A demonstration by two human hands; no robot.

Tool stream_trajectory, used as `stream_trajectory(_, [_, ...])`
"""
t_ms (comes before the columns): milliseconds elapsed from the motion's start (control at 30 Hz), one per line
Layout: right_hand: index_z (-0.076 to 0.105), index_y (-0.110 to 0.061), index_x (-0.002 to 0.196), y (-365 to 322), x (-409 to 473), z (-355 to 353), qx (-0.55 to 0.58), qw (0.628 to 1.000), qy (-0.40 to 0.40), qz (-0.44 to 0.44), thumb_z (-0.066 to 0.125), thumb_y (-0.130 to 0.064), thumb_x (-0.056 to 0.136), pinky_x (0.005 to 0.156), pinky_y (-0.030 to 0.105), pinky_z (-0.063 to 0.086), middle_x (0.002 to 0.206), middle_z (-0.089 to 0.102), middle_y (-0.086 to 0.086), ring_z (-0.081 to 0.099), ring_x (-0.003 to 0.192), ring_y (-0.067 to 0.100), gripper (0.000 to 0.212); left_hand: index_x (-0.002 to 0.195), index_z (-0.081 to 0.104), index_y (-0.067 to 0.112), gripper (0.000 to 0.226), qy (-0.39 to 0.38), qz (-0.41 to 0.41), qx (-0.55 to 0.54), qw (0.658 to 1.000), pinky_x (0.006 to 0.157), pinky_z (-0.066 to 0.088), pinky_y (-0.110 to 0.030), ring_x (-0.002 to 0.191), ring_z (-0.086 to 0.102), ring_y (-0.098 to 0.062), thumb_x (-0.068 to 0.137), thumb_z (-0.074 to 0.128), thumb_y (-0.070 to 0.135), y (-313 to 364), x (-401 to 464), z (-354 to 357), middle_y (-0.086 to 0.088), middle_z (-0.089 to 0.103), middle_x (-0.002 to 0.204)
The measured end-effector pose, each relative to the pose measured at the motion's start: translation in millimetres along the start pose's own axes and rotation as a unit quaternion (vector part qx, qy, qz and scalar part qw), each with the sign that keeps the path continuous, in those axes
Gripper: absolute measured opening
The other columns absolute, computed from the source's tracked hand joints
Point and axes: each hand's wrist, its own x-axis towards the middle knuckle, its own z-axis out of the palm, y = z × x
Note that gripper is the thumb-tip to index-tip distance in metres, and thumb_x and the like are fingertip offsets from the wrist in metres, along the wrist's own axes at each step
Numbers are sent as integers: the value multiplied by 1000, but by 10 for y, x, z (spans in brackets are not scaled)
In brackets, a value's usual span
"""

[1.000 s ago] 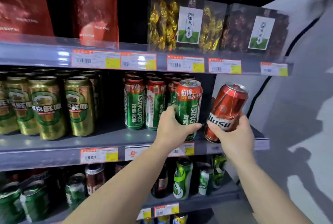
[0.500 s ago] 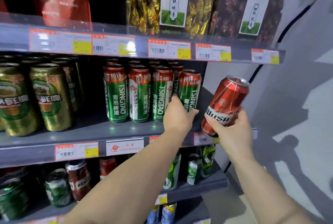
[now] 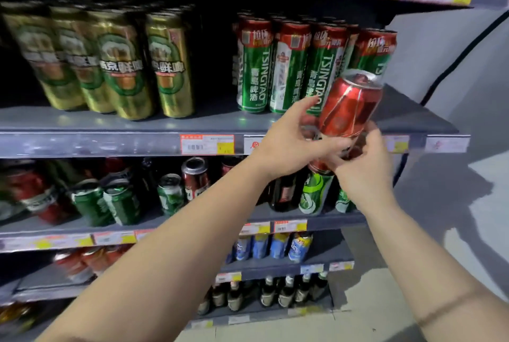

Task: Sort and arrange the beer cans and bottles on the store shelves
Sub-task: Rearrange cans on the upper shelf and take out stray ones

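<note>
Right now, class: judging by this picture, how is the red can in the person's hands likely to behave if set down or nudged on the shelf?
The red can is a smooth cylinder, so laid on its side it would probably roll. Its wall looks creased, so it may dent further under a squeeze. Being taller than wide, it might tip if nudged near the top. Both the right hand and left hand touch it.

Both hands meet at the shelf's front edge (image 3: 110, 143): the left hand (image 3: 289, 143) and right hand (image 3: 363, 173) hold a tilted red aluminium can (image 3: 349, 107) between them. Behind it stand tall green-and-red cans (image 3: 254, 66); tall gold cans (image 3: 121, 66) stand far left. Below the hands, mixed cans and bottles (image 3: 170, 195).
</note>
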Motion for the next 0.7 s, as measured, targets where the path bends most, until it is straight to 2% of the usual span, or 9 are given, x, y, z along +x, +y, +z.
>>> stream_trajectory(67, [39, -52, 124, -26, -291, 296, -30, 999, -43, 3, 74, -51, 51, 59, 5, 41, 90, 61, -40, 56, 84, -21, 81, 137, 43, 34, 88, 27, -9, 56, 998, 88, 54, -32, 99, 64, -3, 61, 85, 50, -123, -297, -245, 13, 62, 115])
stream_trajectory(167, [34, -61, 118, -29, -763, 822, -60, 990, -121, 31, 74, -54, 48, 60, 13, 44, 92, 56, -47, 55, 84, -21, 81, 124, 53, 30, 75, 44, -56, 76, 995, 89, 53, -39, 96, 66, -7, 59, 87, 46, -447, -827, -665, 11, 68, 107])
stream_trajectory(267, [39, -59, 120, 47, -1259, 1410, -31, 977, -201, 71, 72, -53, 51, 80, 39, 54, 102, 65, -25, 64, 95, 4, 77, 115, 54, 28, 73, 87, -125, 90, 984, 89, 52, -34, 96, 65, -4, 53, 88, 46, -879, -1374, -1001, 11, 68, 104])
stream_trajectory(333, [46, -54, 118, 84, -1564, 1757, 20, 966, -233, 111, 69, -54, 55, 88, 47, 53, 108, 65, -16, 64, 102, 15, 67, 107, 52, 36, 65, 121, -166, 93, 974, 83, 53, -26, 91, 64, -1, 54, 89, 43, -1162, -1697, -1177, 14, 68, 99])
stream_trajectory(400, [45, -52, 119, 147, -1822, 2039, 1, 960, -254, 114, 68, -53, 56, 85, 39, 55, 105, 65, -18, 65, 97, 9, 67, 99, 50, 41, 59, 143, -206, 92, 964, 77, 52, -23, 87, 63, 5, 54, 87, 46, -1391, -1973, -1330, 19, 66, 95])
stream_trajectory(467, [38, -58, 121, 179, -2005, 2257, -33, 953, -278, 115, 71, -51, 56, 77, 24, 53, 102, 65, -22, 64, 91, 1, 73, 101, 52, 42, 61, 163, -236, 85, 954, 77, 51, -23, 85, 61, 11, 49, 83, 54, -1554, -2183, -1478, 22, 67, 93])
stream_trajectory(567, [30, -62, 122, 173, -2114, 2487, -66, 941, -314, 105, 75, -46, 60, 64, 4, 41, 97, 59, -33, 56, 84, -18, 77, 106, 54, 40, 64, 191, -256, 69, 945, 74, 49, -20, 85, 61, 12, 49, 82, 54, -1708, -2366, -1645, 22, 67, 95])
stream_trajectory(633, [30, -57, 126, 157, -2098, 2586, -87, 930, -344, 96, 78, -37, 68, 66, 6, 41, 97, 57, -31, 57, 84, -13, 78, 105, 56, 37, 62, 209, -265, 61, 939, 73, 48, -21, 83, 62, 11, 51, 84, 50, -1770, -2415, -1728, 21, 69, 92])
stream_trajectory(700, [30, -54, 127, 156, -2042, 2672, -106, 916, -376, 88, 75, -29, 73, 72, 20, 47, 100, 59, -26, 59, 91, 1, 75, 105, 56, 36, 61, 222, -271, 62, 934, 73, 50, -22, 82, 63, 8, 52, 84, 49, -1815, -2438, -1801, 19, 69, 89])
